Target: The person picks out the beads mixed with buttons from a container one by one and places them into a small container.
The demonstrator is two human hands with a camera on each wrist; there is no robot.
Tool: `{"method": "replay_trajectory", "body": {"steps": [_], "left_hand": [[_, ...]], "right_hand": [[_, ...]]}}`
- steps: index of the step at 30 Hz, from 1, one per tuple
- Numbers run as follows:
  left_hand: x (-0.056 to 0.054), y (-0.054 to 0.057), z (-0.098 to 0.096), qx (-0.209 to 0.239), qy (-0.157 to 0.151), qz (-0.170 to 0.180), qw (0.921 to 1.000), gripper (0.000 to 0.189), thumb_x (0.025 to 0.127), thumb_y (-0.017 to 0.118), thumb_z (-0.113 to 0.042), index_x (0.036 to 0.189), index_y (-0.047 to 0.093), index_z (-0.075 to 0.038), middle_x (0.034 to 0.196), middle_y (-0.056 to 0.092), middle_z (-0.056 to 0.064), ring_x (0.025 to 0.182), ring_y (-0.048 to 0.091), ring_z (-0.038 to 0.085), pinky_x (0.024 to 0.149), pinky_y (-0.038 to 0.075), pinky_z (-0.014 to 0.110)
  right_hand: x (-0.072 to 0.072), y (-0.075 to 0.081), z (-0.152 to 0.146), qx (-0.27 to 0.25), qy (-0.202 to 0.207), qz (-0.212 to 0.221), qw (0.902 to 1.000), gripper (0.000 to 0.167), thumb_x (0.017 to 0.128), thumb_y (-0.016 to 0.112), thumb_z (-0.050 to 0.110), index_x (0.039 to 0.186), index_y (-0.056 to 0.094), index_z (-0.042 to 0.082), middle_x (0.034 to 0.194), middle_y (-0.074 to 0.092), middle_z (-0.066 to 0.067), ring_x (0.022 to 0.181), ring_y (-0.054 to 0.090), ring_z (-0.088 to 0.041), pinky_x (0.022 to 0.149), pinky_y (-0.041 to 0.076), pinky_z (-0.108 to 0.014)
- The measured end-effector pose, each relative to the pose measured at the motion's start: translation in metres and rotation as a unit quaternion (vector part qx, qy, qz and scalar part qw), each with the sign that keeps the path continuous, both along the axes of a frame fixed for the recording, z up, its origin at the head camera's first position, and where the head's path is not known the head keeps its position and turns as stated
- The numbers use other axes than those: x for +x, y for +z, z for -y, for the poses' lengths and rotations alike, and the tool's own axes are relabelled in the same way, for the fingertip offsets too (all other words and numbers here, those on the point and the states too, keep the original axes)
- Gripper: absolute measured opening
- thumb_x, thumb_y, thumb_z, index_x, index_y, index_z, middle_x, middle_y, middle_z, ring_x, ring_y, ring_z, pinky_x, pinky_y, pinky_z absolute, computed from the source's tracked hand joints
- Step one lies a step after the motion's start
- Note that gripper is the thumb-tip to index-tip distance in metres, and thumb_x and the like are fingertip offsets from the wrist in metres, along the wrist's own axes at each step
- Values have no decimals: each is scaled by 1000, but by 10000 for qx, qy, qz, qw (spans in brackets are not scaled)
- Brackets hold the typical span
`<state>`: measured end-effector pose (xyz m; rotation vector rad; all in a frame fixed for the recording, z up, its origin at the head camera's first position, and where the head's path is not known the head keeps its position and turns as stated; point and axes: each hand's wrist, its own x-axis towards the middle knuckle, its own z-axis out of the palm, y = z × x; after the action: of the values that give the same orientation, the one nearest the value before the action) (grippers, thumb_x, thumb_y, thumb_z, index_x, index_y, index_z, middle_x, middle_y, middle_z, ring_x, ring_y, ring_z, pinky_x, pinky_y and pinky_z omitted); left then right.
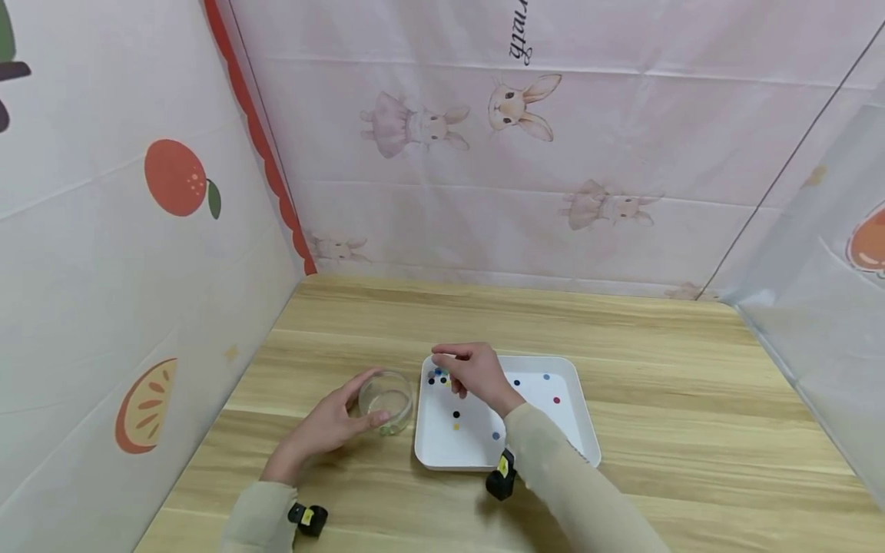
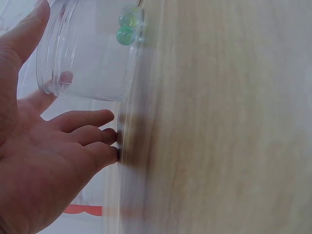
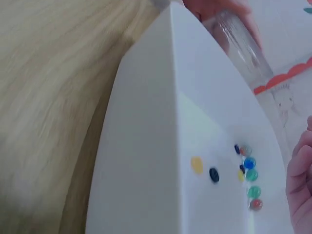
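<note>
My left hand (image 1: pixel 328 422) holds a clear jar (image 1: pixel 384 401) upright left of the tray, thumb on the near side and index finger on the far side. Several green marbles (image 2: pixel 126 35) lie at the jar's bottom. My right hand (image 1: pixel 478 375) is over the far left corner of a white tray (image 1: pixel 535 418), thumb and index fingertips close together, the other fingers curled. I cannot tell whether anything is between those fingertips. In the right wrist view, green, blue and reddish marbles (image 3: pixel 254 191) sit in a row along the tray's side, near my fingers.
Small flat dots in black, yellow, blue and red lie across the tray floor, among them a black dot (image 1: pixel 456 415) and a red dot (image 1: pixel 556 400). The wooden table (image 1: pixel 664 399) is bordered by printed cloth walls at the back and both sides.
</note>
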<state>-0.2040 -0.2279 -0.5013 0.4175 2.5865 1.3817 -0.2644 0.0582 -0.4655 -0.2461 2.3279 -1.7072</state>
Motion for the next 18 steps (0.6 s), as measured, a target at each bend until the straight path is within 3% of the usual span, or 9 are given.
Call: {"method": "replay_trajectory", "body": {"steps": [18], "left_hand": [[-2,0,-1,4,-39,-66,10000,80,96,77,-42,163,38,-21,165,42,20,153,38,48,123,30,70]], "right_hand": [[-8,-25,-31,181,-715,232,9970,26,100,74,24,124,79,15,60,59,-2,48,50,-14,49,48,-25]]}}
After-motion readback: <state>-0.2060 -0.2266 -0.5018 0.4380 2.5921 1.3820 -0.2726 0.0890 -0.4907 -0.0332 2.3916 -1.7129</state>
